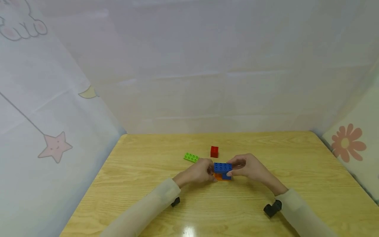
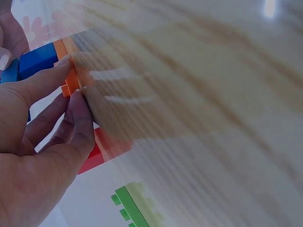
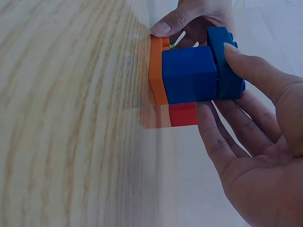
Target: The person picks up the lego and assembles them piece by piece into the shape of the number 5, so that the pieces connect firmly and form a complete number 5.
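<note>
An orange flat brick lies on the table with a blue block standing on its right part. Across the top of that block sits a blue studded flat brick, overhanging to the left; a thin dark line shows between the two, and I cannot tell whether they are fully joined. My left hand pinches the left end of the orange brick between thumb and fingers. With thumb and fingers on opposite sides, my right hand holds the upper blue brick.
Just behind the stack stands a small red block. A light green flat brick lies behind my left hand. The wooden table meets pale printed cloth walls at the back and sides.
</note>
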A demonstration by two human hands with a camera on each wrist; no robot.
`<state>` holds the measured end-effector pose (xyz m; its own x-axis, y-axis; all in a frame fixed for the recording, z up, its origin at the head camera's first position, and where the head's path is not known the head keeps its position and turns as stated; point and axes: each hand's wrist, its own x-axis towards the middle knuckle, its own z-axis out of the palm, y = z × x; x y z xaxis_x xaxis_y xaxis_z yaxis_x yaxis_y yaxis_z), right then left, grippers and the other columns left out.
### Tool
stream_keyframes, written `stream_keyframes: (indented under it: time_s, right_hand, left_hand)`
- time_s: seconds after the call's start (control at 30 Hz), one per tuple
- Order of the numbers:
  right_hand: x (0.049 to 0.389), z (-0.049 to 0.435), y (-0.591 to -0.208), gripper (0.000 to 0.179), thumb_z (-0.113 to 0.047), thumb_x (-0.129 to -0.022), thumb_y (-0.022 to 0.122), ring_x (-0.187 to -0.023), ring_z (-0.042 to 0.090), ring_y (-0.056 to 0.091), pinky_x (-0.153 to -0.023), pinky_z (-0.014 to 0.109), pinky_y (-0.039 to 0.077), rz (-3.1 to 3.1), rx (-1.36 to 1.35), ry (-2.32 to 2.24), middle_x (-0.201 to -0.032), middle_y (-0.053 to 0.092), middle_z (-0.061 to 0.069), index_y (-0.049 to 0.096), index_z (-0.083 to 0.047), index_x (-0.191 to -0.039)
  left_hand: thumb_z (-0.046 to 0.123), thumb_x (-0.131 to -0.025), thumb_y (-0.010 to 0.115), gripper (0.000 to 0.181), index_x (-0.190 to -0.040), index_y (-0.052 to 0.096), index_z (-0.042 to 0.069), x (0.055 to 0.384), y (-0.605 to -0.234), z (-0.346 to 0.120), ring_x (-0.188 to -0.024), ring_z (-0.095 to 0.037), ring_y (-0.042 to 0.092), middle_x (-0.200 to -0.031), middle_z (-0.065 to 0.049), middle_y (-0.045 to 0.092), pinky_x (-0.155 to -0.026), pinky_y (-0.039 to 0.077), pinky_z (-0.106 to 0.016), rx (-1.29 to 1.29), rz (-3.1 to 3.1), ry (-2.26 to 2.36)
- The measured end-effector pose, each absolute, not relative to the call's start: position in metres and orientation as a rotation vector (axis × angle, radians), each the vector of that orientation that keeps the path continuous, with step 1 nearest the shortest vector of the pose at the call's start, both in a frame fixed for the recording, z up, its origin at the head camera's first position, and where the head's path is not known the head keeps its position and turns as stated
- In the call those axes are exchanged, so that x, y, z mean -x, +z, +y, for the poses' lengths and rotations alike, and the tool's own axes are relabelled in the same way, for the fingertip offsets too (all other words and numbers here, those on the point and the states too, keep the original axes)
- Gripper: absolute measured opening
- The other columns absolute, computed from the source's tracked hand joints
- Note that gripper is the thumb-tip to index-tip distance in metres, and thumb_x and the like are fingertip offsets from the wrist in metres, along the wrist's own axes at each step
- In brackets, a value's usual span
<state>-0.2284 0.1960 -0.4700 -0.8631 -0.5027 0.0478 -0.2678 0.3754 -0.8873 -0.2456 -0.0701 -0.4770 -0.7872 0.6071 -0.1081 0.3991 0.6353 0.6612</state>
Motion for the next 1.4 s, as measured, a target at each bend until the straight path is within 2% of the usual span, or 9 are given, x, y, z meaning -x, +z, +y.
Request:
stream_keyframes:
  time_s: [0.27,0.7,1.1,1.4]
  right_hand:
    - [0.226,0.194,-0.469,0.036,-0.028,-0.089,0.086,-0.104,0.022,0.075,-0.085,0.025,0.061,2.413,0.689,-1.47,-0.115,0.077,0.012,0.077,-0.009,-0.119]
    - [0.226,0.19,-0.465,0.038,-0.03,-0.087,0.088,-0.106,0.024,0.075,-0.089,0.04,0.063,2.475,0.62,-1.407,-0.115,0.079,0.009,0.079,-0.011,-0.119]
    - [0.226,0.19,-0.458,0.034,-0.026,-0.085,0.09,-0.097,0.018,0.075,-0.084,0.035,0.064,2.477,0.597,-1.342,-0.111,0.08,0.008,0.081,-0.011,-0.114]
    - [0.231,0.191,-0.452,0.033,-0.027,-0.083,0.091,-0.091,0.013,0.073,-0.078,0.03,0.061,2.517,0.631,-1.286,-0.105,0.081,0.004,0.082,-0.014,-0.11]
  left_hand:
    - [0.018,-0.085,0.09,0.026,-0.105,0.075,0.009,0.245,-0.477,-0.072,-0.078,-0.004,0.061,-0.095,-0.001,0.07,-0.069,0.053,-0.019,-0.791,2.548,0.895]
    - [0.017,-0.085,0.09,0.025,-0.103,0.075,0.009,0.246,-0.478,-0.071,-0.077,-0.005,0.061,-0.092,0.0,0.069,-0.068,0.052,-0.019,-0.783,2.569,0.887]
    - [0.015,-0.085,0.089,0.026,-0.107,0.076,0.008,0.242,-0.477,-0.068,-0.081,-0.003,0.064,-0.1,-0.001,0.071,-0.072,0.055,-0.018,-0.795,2.552,0.895]
    - [0.018,-0.085,0.09,0.025,-0.101,0.073,0.008,0.245,-0.473,-0.067,-0.077,-0.005,0.062,-0.096,-0.002,0.07,-0.067,0.053,-0.019,-0.8,2.562,0.879]
